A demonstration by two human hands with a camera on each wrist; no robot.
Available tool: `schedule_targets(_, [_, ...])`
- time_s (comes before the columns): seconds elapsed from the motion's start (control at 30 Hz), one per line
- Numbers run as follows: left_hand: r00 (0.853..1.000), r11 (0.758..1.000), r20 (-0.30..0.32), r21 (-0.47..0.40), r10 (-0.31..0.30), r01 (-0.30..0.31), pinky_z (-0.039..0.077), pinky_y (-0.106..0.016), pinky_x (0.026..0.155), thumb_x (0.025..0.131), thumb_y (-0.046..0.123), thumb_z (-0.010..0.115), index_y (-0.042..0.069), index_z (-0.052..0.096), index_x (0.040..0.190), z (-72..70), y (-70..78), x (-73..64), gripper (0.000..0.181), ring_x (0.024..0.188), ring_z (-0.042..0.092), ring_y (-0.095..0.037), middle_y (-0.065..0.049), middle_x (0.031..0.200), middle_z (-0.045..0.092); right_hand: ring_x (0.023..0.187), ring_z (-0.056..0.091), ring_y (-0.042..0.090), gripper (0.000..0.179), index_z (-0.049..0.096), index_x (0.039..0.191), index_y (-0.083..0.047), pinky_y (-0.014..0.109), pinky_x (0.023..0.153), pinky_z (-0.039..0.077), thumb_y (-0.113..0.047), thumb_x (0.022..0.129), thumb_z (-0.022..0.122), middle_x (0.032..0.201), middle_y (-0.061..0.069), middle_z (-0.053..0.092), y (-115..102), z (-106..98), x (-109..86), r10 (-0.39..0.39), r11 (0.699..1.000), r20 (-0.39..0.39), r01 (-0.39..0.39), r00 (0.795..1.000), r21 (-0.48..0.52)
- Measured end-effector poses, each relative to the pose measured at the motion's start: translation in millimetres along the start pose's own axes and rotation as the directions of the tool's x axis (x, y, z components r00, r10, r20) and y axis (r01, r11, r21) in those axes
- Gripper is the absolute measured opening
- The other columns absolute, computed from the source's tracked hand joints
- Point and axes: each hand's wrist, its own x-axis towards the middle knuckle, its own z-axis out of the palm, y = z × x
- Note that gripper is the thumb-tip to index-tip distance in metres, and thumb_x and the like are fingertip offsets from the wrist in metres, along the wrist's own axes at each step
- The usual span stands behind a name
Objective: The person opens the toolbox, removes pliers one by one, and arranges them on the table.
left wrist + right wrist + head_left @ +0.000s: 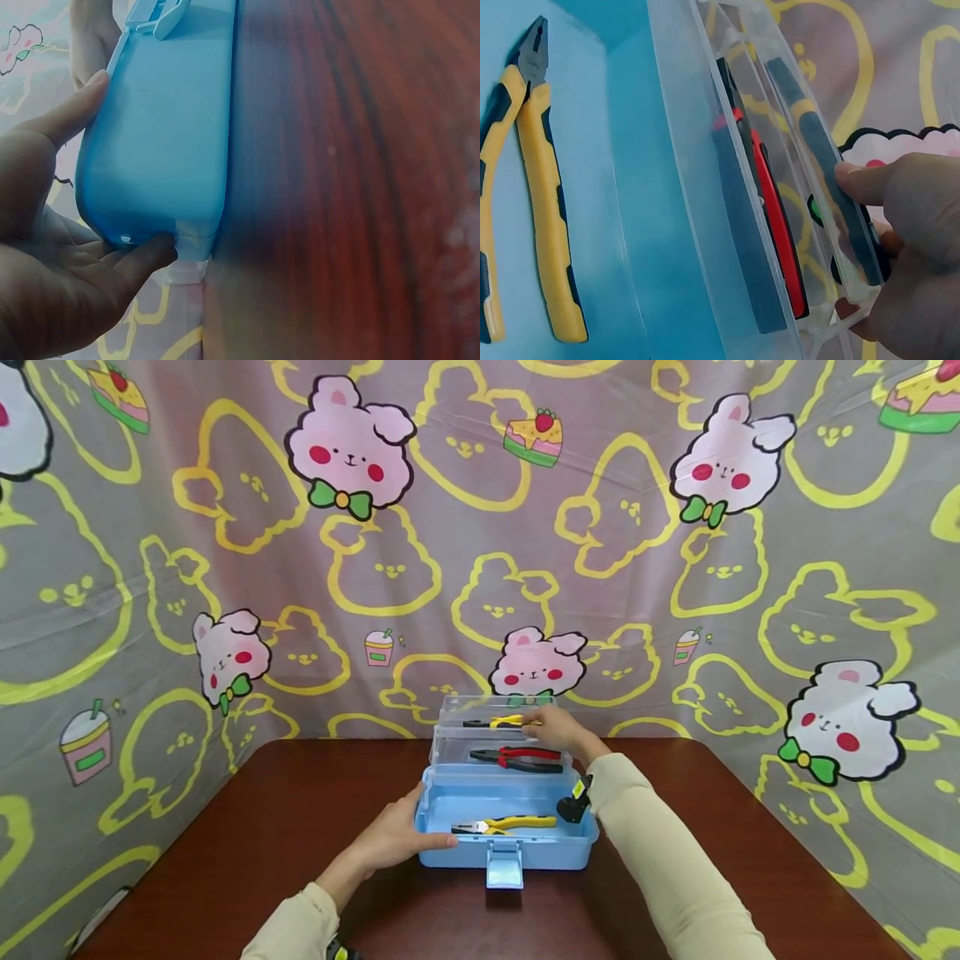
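Observation:
A light blue toolbox (pixel 465 857) stands on the table with its clear trays raised in steps behind the base. At its left end my left hand (pixel 393 835) grips the corner, thumb along the front rim and fingers against the end wall. My right hand (pixel 558 727) holds the handle end of yellow-and-black pliers (pixel 501 722) at the top tray. Red-and-black pliers (pixel 780 225) lie in the middle tray (pixel 457 747). In the blue base is another pair of yellow-and-black pliers (pixel 544 210), handles spread slightly.
The dark red-brown table (pixel 285 827) extends on both sides of the toolbox. A patterned curtain (pixel 450 543) hangs behind and beside the table. The toolbox's front latch (pixel 505 868) hangs down open. A black wrist camera (pixel 573 806) sits under my right sleeve, over the base.

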Motion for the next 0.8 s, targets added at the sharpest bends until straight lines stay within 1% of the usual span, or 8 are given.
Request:
schedule_targets(0.13, [1.000,1.000,-0.005,0.011,0.008,-0.008,0.047,-0.058,0.101,0.080,0.044,0.090,-0.001,0.023,0.162,-1.6,1.5,-0.7,0.115,0.123,0.059,-0.033,-0.021,0.150,0.051,0.109,0.061,0.027,0.028,0.072,0.129,-0.002,0.044,0.093,0.053,-0.011,0.103,0.066,0.127,0.013,0.068,0,1,2.5,0.027,0.999,-0.067,-0.025,0.997,0.025])
schedule_targets(0.2, [1.000,1.000,-0.001,0.011,0.009,-0.009,0.047,-0.058,0.101,0.080,0.044,0.090,-0.001,0.023,0.162,-2.2,2.1,-0.9,0.115,0.124,0.059,-0.034,-0.021,0.150,0.050,0.103,0.062,0.026,0.027,0.074,0.127,-0.002,0.041,0.087,0.055,-0.010,0.101,0.068,0.124,0.013,0.069,-1,1,3.0,0.036,0.999,-0.086,-0.033,0.996,0.040])
schedule_targets(0.33, [1.000,1.000,0.004,0.004,0.008,-0.008,0.048,-0.058,0.101,0.080,0.043,0.090,0.000,0.023,0.163,-3.0,3.1,-1.5,0.114,0.124,0.059,-0.035,-0.021,0.150,0.050,0.093,0.064,0.024,0.027,0.075,0.125,-0.002,0.037,0.077,0.056,-0.010,0.100,0.071,0.122,0.014,0.069,-1,2,0.9,0.020,0.999,-0.116,-0.014,0.993,0.050])
schedule_targets(0.43, [1.000,1.000,0.006,0.001,0.005,-0.005,0.047,-0.059,0.101,0.080,0.043,0.090,0.001,0.022,0.163,-3.0,3.2,-1.5,0.115,0.124,0.059,-0.035,-0.021,0.150,0.050,0.095,0.065,0.025,0.028,0.074,0.126,-0.002,0.036,0.076,0.055,-0.010,0.099,0.071,0.125,0.015,0.069,1,4,-1.3,-0.011,0.999,-0.148,0.017,0.989,0.034])
schedule_targets(0.53, [1.000,1.000,0.002,0.007,-0.007,0.007,0.047,-0.059,0.101,0.080,0.044,0.090,0.002,0.022,0.163,-2.9,3.0,-1.8,0.116,0.124,0.058,-0.035,-0.021,0.151,0.049,0.104,0.064,0.028,0.029,0.074,0.127,-0.002,0.042,0.082,0.055,-0.012,0.099,0.072,0.127,0.015,0.069,3,6,-3.6,-0.045,0.999,-0.177,0.046,0.983,0.000])
schedule_targets(0.63, [1.000,1.000,-0.002,0.012,-0.011,0.011,0.046,-0.060,0.102,0.080,0.043,0.090,0.002,0.022,0.163,-2.7,2.7,-1.9,0.116,0.124,0.058,-0.035,-0.022,0.151,0.049,0.113,0.060,0.032,0.030,0.074,0.127,-0.004,0.054,0.092,0.050,-0.016,0.100,0.072,0.126,0.014,0.068,4,7,-8.3,-0.069,0.997,-0.213,0.058,0.975,-0.060])
schedule_targets(0.73, [1.000,1.000,0.004,0.009,-0.003,0.003,0.046,-0.060,0.102,0.080,0.042,0.090,0.002,0.022,0.163,-2.3,2.5,-1.6,0.115,0.125,0.057,-0.036,-0.022,0.151,0.049,0.114,0.059,0.033,0.031,0.075,0.127,-0.006,0.063,0.095,0.043,-0.019,0.099,0.074,0.122,0.013,0.067,7,7,-14.6,-0.075,0.995,-0.259,0.054,0.963,-0.087])
schedule_targets(0.8, [1.000,1.000,0.005,0.010,0.001,-0.001,0.046,-0.060,0.102,0.080,0.043,0.090,0.001,0.022,0.163,-2.1,2.3,-1.6,0.115,0.125,0.057,-0.036,-0.022,0.151,0.049,0.109,0.059,0.033,0.031,0.075,0.126,-0.005,0.062,0.092,0.043,-0.018,0.098,0.075,0.118,0.014,0.066,11,7,-18.9,-0.084,0.994,-0.291,0.062,0.953,-0.086])
